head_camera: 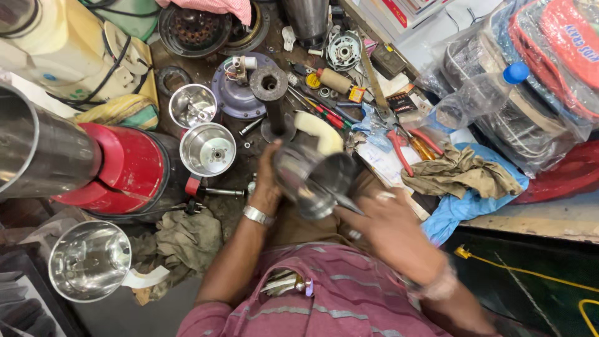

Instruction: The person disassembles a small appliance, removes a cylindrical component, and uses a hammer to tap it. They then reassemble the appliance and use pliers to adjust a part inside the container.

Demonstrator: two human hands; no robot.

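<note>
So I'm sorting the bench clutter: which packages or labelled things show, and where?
Small box: right of the tools, dark with orange print.
Boxes: top edge, white and red.
Bagged packs: top right, red, in clear plastic.
Bottle: against the bags, clear, blue cap.

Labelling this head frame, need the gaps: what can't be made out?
- Right hand: motion-blurred; its grip and the thin tool at the steel jar are unclear.
- Left hand: fingers hidden behind the jar.
- Jar's inside: turned away from the camera and smeared.
- Large steel vessel: cut off by the left edge.
- Small parts at the back of the bench: too small to identify.
</note>
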